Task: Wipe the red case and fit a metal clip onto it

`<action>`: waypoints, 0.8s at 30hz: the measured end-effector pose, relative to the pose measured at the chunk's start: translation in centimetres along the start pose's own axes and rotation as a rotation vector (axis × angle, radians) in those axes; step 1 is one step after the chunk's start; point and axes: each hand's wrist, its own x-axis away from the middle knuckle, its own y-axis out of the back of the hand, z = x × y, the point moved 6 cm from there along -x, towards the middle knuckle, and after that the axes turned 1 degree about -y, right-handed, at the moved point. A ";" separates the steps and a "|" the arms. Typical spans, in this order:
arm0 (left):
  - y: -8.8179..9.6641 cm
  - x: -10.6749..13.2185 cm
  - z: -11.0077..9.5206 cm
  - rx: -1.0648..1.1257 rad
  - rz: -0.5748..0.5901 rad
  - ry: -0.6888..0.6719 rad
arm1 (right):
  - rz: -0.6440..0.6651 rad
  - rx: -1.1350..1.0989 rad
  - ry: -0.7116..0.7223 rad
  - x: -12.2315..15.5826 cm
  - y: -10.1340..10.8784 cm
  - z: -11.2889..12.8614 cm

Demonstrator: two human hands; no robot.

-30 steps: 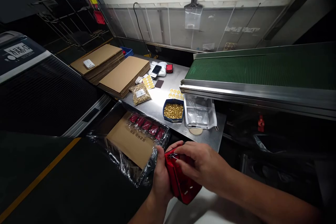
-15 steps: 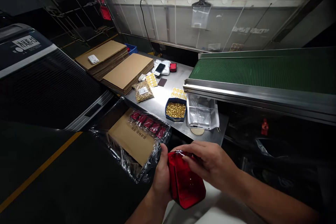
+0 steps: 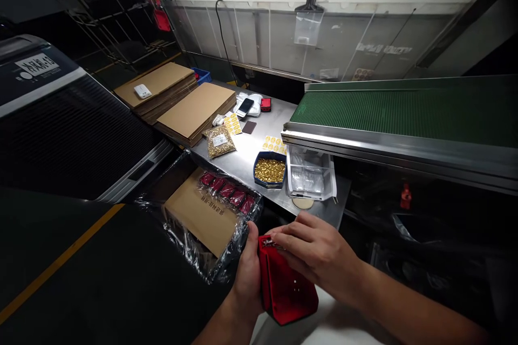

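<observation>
A red velvet-like pouch (image 3: pixel 288 294) stands upright low in the head view, above a pale surface. My left hand (image 3: pixel 247 275) grips its left side. My right hand (image 3: pixel 314 253) lies over its top edge, fingertips pinching a small silvery part at the mouth. Just left of my hands sits a plastic-wrapped carton (image 3: pixel 202 215) with a cardboard sheet on top and several red pouches (image 3: pixel 229 192) along its far side.
On the steel table (image 3: pixel 254 148) stand a blue dish of gold pieces (image 3: pixel 269 170), a clear tray of plastic bags (image 3: pixel 311 177), a bag of gold pieces (image 3: pixel 219 142), yellow sticker sheets, a phone and cardboard stacks (image 3: pixel 194 110). A green conveyor (image 3: pixel 404 110) runs right; a dark machine (image 3: pixel 60 124) stands left.
The pouch has turned more upright and shifted slightly down-right in my hands. My right hand's fingers moved from the pouch's face up onto its top edge.
</observation>
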 end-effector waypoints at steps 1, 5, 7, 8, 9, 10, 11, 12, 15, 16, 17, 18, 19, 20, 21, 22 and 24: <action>-0.1 0.0 0.0 -0.001 0.001 0.002 | 0.002 0.003 0.012 0.0 -0.1 0.0; 0.2 -0.1 -0.1 0.003 -0.003 0.021 | -0.038 -0.018 0.058 0.4 -0.4 -0.1; 0.5 -0.1 -0.1 -0.011 0.000 0.040 | -0.101 -0.046 0.025 0.7 -0.1 -0.4; 0.7 -0.1 -0.1 -0.025 -0.003 0.047 | -0.129 -0.068 -0.011 0.7 0.1 -0.7; 0.9 -0.1 -0.1 -0.039 -0.009 0.052 | -0.144 -0.093 -0.055 0.8 0.3 -1.0; 1.0 -0.2 -0.2 -0.049 -0.021 0.056 | -0.146 -0.122 -0.099 0.8 0.4 -1.2; 1.1 -0.2 -0.2 -0.059 -0.034 0.056 | -0.134 -0.150 -0.137 0.8 0.4 -1.5; 1.1 -0.2 -0.3 -0.065 -0.048 0.053 | -0.108 -0.175 -0.170 0.7 0.3 -1.6; 0.8 -0.2 -0.3 -0.089 -0.066 0.067 | -0.041 -0.217 -0.230 0.5 0.0 -1.8; 0.7 -0.3 -0.3 -0.094 -0.060 0.072 | -0.027 -0.220 -0.242 0.4 -0.1 -1.9; 0.5 -0.3 -0.2 -0.096 -0.048 0.075 | -0.015 -0.219 -0.255 0.4 -0.1 -1.9; 0.5 -0.3 -0.2 -0.095 -0.037 0.077 | -0.004 -0.218 -0.268 0.3 -0.2 -2.0; 0.5 -0.4 -0.2 -0.094 -0.028 0.078 | 0.007 -0.218 -0.280 0.3 -0.3 -2.0; 0.5 -0.4 -0.1 -0.094 -0.025 0.078 | 0.016 -0.220 -0.294 0.4 -0.3 -2.1; 0.6 -0.4 -0.1 -0.096 -0.025 0.079 | 0.024 -0.224 -0.305 0.4 -0.4 -2.1; 0.7 -0.4 0.0 -0.099 -0.028 0.082 | 0.030 -0.230 -0.313 0.4 -0.4 -2.1; 0.9 -0.5 0.0 -0.112 -0.037 0.085 | 0.041 -0.242 -0.321 0.4 -0.4 -2.1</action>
